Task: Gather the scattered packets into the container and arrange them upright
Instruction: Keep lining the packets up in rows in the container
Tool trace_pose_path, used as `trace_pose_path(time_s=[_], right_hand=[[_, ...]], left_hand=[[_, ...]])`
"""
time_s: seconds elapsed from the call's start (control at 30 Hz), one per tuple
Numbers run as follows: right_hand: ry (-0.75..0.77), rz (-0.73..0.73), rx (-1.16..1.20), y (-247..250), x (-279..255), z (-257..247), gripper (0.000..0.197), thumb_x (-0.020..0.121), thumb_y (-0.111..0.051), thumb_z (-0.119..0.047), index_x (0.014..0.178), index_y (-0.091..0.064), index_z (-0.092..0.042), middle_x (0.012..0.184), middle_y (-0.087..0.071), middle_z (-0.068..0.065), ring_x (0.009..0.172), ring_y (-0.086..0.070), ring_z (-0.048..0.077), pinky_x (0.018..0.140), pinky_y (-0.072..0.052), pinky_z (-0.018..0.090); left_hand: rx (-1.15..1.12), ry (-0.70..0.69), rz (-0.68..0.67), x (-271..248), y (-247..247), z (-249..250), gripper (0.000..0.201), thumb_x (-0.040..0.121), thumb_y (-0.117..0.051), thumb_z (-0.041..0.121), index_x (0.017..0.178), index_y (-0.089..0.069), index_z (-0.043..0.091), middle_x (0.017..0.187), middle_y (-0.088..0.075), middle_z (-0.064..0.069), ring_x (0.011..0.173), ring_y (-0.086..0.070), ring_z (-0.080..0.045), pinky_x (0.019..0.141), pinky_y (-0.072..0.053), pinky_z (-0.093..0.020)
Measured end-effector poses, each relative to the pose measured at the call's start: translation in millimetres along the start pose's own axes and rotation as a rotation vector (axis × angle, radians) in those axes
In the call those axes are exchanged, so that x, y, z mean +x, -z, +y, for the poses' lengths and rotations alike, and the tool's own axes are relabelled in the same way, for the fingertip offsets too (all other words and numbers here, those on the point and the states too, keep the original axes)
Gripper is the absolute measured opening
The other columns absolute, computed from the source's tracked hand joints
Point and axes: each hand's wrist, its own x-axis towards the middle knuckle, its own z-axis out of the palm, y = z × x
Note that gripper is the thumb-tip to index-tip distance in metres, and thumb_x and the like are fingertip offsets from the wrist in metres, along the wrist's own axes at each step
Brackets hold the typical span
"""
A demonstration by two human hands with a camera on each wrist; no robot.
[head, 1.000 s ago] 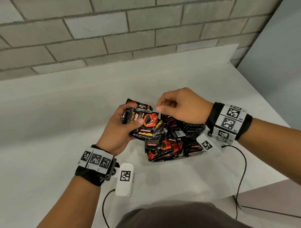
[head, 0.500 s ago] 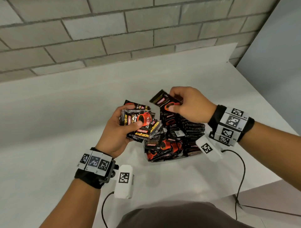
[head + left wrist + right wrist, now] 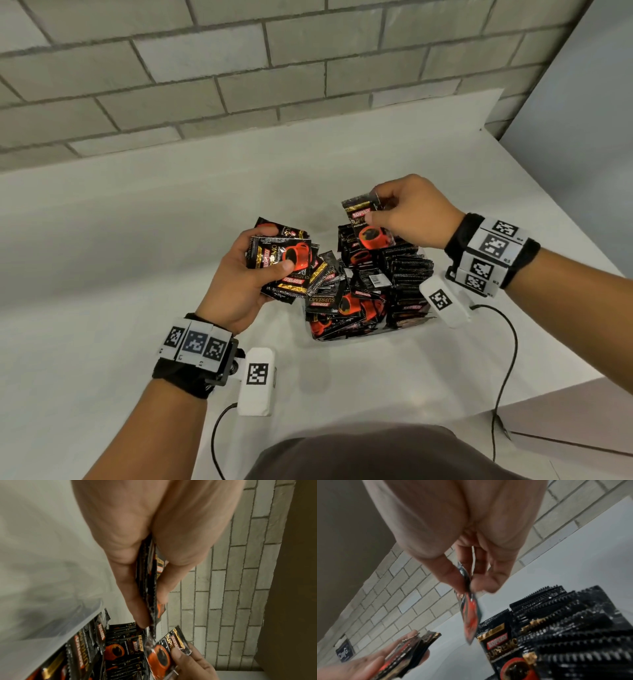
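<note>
1. The left hand (image 3: 251,274) holds a stack (image 3: 282,262) of black and red packets. The thumb lies on top and the fingers curl under, so the stack is clamped tight. It sits at about 9 o'clock from the box (image 3: 368,337).

2. The right hand (image 3: 411,214) pinches one packet (image 3: 366,222) near its top, between thumb and fingers. This packet hangs with its long side up and down, over the far edge of the box, at about 12 o'clock.

3. The clear box rests on the white table (image 3: 137,240). On its right side, at about 3 o'clock, a row (image 3: 409,270) of packets stands on edge, close together. In the middle and at 9 o'clock, a pile (image 3: 337,298) of packets lies tilted and mixed up.

4. I see no packets on the bare table, so the picking up looks done. The job now, I think, is standing the packets up.

5. Next, I think the right hand should slide its packet down beside the ones that already stand. It must go in straight, with the thin edge first, so it does not push the row over.

6. Then the left hand can pass over more from its stack, one by one. The messy pile still needs to be stood up too, so I think there is a good bit left to do.
</note>
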Motion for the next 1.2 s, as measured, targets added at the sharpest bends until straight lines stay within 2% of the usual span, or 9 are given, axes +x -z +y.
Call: trace_pose_path(time_s=[0.1, 0.3, 0.5, 0.63, 0.77, 0.93, 1.07, 1.13, 1.2], right_hand=[[-0.013, -0.061, -0.029, 0.7, 1.2, 2.7, 0.016, 0.083, -0.070, -0.008, 0.096, -0.071, -0.016, 0.084, -0.075, 0.000, 0.064, -0.073, 0.019, 0.064, -0.061, 0.033], [0.159, -0.165, -0.345, -4.1, 8.2, 9.3, 0.016, 0.094, -0.065, -0.025, 0.104, -0.077, -0.020, 0.100, -0.067, -0.001, 0.094, -0.059, 0.019, 0.085, -0.047, 0.033], [0.266, -0.118, -0.536, -11.9, 11.3, 12.3, 0.004, 0.087, -0.072, -0.023, 0.089, -0.075, -0.024, 0.077, -0.055, -0.013, 0.085, -0.046, 0.009, 0.072, -0.045, 0.033], [0.230, -0.100, -0.620, -19.8, 12.5, 17.6, 0.018, 0.083, -0.074, -0.027, 0.077, -0.058, -0.033, 0.078, -0.055, -0.013, 0.090, -0.053, 0.012, 0.064, -0.038, 0.029], [0.217, -0.106, -0.667, -19.2, 14.0, 20.5, 0.013, 0.082, -0.077, -0.032, 0.079, -0.066, -0.026, 0.083, -0.051, -0.012, 0.092, -0.047, 0.012, 0.066, -0.042, 0.030], [0.237, -0.065, -0.399, -5.5, 8.0, 3.7, 0.019, 0.089, -0.069, -0.042, 0.086, -0.072, -0.023, 0.079, -0.059, -0.011, 0.076, -0.053, 0.010, 0.069, -0.045, 0.029], [0.224, -0.141, -0.071, -10.0, -8.6, -22.3, 0.028, 0.082, -0.077, -0.046, 0.103, -0.071, -0.028, 0.088, -0.069, -0.009, 0.072, -0.062, 0.005, 0.068, -0.048, 0.016], [0.211, -0.228, -0.012, -16.8, -11.9, -26.3, 0.044, 0.077, -0.084, -0.040, 0.117, -0.068, -0.029, 0.093, -0.069, -0.009, 0.070, -0.065, 0.006, 0.069, -0.052, 0.016], [0.189, -0.258, -0.015, -19.9, -12.2, -25.1, 0.042, 0.078, -0.084, -0.029, 0.118, -0.069, -0.027, 0.088, -0.069, -0.005, 0.066, -0.065, 0.006, 0.068, -0.052, 0.017]], left_hand=[[0.018, 0.000, -0.011, 0.1, -2.4, -0.9, 0.060, 0.083, -0.069, -0.012, 0.136, -0.055, 0.012, 0.116, -0.073, -0.009, 0.098, -0.075, -0.029, 0.064, -0.062, -0.040], [0.034, -0.002, -0.019, 0.1, -4.5, -1.0, 0.058, 0.084, -0.067, -0.014, 0.133, -0.056, 0.013, 0.113, -0.072, -0.010, 0.090, -0.076, -0.025, 0.060, -0.062, -0.038], [0.035, -0.001, -0.017, 0.2, -1.8, -2.0, 0.058, 0.083, -0.069, -0.013, 0.132, -0.057, 0.015, 0.115, -0.072, -0.011, 0.091, -0.076, -0.026, 0.060, -0.061, -0.037], [0.032, -0.002, -0.019, 0.3, -1.2, -1.6, 0.057, 0.082, -0.069, -0.012, 0.131, -0.058, 0.017, 0.115, -0.072, -0.010, 0.092, -0.076, -0.026, 0.061, -0.061, -0.037], [0.024, -0.001, -0.028, 1.3, -3.3, -1.1, 0.058, 0.082, -0.070, -0.010, 0.132, -0.058, 0.016, 0.117, -0.072, -0.011, 0.094, -0.076, -0.026, 0.062, -0.061, -0.037], [0.025, -0.011, -0.061, 2.7, -11.7, 0.8, 0.058, 0.083, -0.069, -0.011, 0.134, -0.056, 0.014, 0.117, -0.072, -0.010, 0.098, -0.075, -0.026, 0.066, -0.062, -0.037], [0.048, -0.020, -0.136, 1.7, -24.2, 1.8, 0.061, 0.077, -0.074, -0.006, 0.131, -0.057, 0.015, 0.116, -0.073, -0.010, 0.103, -0.073, -0.028, 0.075, -0.062, -0.040], [0.068, -0.013, -0.189, 1.0, -30.1, 2.3, 0.066, 0.073, -0.077, -0.006, 0.133, -0.057, 0.015, 0.115, -0.074, -0.010, 0.104, -0.073, -0.029, 0.078, -0.062, -0.042], [0.090, 0.003, -0.223, 0.4, -33.3, 1.7, 0.074, 0.068, -0.078, -0.009, 0.134, -0.056, 0.015, 0.114, -0.074, -0.009, 0.104, -0.073, -0.029, 0.078, -0.062, -0.043]])
